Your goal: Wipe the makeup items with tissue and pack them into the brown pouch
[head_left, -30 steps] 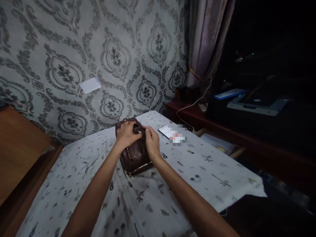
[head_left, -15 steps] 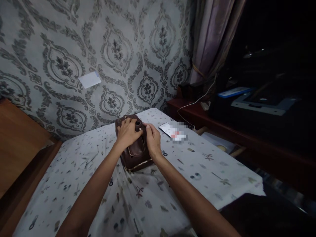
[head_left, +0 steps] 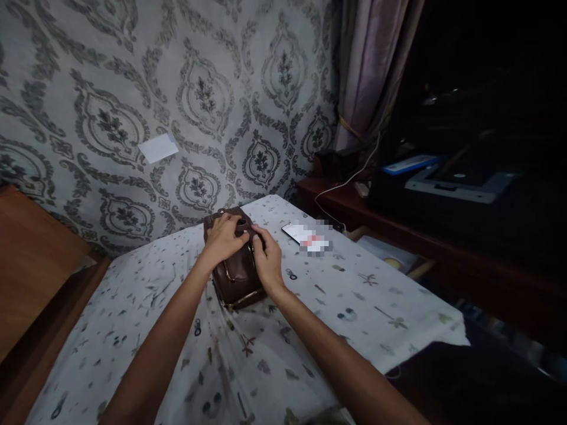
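A dark brown leather bag (head_left: 239, 277) with gold zips lies on the patterned white cloth (head_left: 155, 295). My left hand (head_left: 224, 239) rests over the bag's upper left part, its fingers bent onto the leather beside a small dark opening. At the bag's right edge, my right hand (head_left: 268, 254) has its fingers curled on the side, with the thumb near the front pocket's zip. To the right of the bag lies a phone (head_left: 295, 233) with a lit screen, partly blurred out.
A wooden board (head_left: 35, 260) stands at the left. Beyond the cloth's right edge are a dark red ledge (head_left: 328, 189), a white cable (head_left: 345, 188), an open drawer (head_left: 385, 254) and a blue-edged box (head_left: 411, 164). Patterned wall behind.
The view has shifted slightly. My right hand's fingers have moved a little on the bag's upper right edge, and my left hand remains on top.
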Motion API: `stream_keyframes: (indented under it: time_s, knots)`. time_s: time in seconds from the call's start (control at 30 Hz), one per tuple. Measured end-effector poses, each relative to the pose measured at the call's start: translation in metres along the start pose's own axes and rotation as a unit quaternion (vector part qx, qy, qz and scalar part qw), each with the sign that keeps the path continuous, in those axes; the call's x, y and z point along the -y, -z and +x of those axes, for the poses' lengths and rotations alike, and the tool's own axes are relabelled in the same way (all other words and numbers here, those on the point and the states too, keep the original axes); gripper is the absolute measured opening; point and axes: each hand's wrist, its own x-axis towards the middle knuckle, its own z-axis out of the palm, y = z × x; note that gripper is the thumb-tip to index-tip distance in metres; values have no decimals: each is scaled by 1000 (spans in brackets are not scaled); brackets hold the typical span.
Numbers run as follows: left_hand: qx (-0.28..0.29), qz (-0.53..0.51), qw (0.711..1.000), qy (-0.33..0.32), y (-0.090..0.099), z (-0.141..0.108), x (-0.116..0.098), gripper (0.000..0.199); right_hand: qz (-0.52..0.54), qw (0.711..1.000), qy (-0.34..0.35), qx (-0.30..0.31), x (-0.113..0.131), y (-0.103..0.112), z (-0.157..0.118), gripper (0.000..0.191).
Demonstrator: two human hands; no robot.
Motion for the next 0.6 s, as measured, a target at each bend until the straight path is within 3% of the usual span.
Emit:
stream_keyframes:
  time_s: [0.13,0.4,0.6]
  knots:
    - [33,-58,997,-28,6,9,13,45,-25,999,24,-6,-1,-4,-7,36]
    - [-52,-87,995,-5,-2,32,9,23,-109,990,87,-1,-8,-8,-13,39]
    - [-77,-91,992,48,-1,43,10,31,-141,984,112,-7,-11,-9,-14,39]
